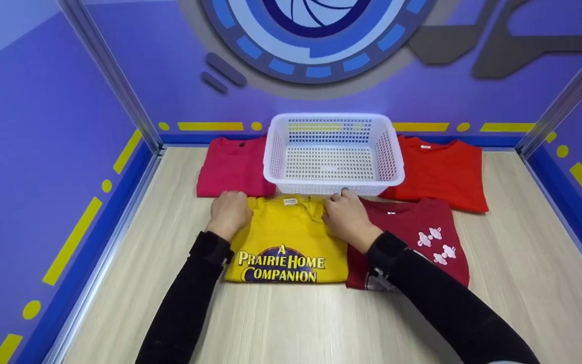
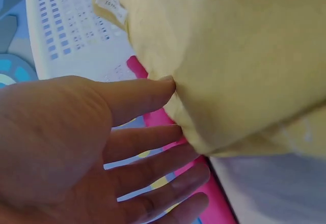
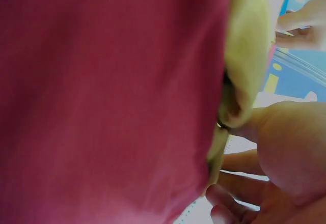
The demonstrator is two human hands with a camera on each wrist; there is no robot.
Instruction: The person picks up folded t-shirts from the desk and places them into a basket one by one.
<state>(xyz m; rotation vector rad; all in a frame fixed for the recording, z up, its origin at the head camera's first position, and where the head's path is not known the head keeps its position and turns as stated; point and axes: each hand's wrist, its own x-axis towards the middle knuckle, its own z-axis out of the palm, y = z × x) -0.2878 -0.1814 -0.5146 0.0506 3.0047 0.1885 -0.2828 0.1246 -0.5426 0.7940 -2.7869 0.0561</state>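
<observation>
A folded yellow T-shirt [image 1: 286, 230] with "A Prairie Home Companion" printed on it lies flat in front of a white basket. My left hand [image 1: 229, 212] is at its upper left corner; in the left wrist view, the thumb and forefinger pinch the yellow cloth [image 2: 244, 71] while the other fingers stay fairly straight. At the upper right corner, my right hand [image 1: 347, 217] pinches a fold of yellow fabric [image 3: 247, 40], its fingertips partly hidden. Directly beside that hand lies a folded dark red T-shirt [image 1: 435, 222] with pale prints, partly covered by the right forearm.
The white perforated basket [image 1: 334, 187] stands at the back, behind the yellow shirt. A folded pink shirt [image 1: 230, 169] lies to its left and a folded bright red shirt [image 1: 442, 172] to its right. Purple panels [image 1: 68, 126] wall in the wooden table [image 1: 291, 323].
</observation>
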